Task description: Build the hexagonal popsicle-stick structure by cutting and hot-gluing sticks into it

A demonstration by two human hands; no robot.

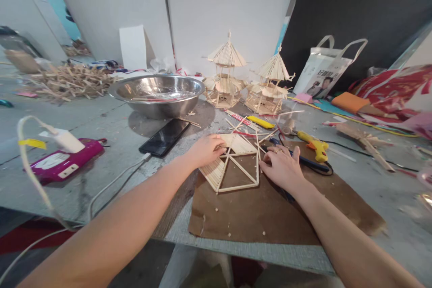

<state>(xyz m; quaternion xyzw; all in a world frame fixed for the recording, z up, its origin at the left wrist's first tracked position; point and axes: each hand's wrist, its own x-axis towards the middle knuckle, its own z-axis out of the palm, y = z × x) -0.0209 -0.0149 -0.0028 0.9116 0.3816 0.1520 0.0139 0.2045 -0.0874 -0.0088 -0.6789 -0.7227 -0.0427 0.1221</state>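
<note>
A hexagonal frame of thin wooden sticks (239, 186) lies on a brown board (249, 220). Some of its triangular sections are covered with sticks; others at the near right are open. My left hand (208, 149) is closed on the upper left part of this stick frame, fingers bent over its edge. On the right, my right hand (281, 166) rests beside the frame with its fingers apart, over dark-handled pliers (312, 164); nothing shows in it. Loose sticks (268, 136) lie just beyond the frame. A yellow glue gun (313, 146) is right of my right hand.
Two stick pagodas (224, 85) stand behind, near a metal bowl (158, 108). A phone (165, 137) with cable and a purple power strip (67, 159) lie left. Farther back are a stick pile (67, 81), a yellow cutter (260, 122) and a white bag (322, 69).
</note>
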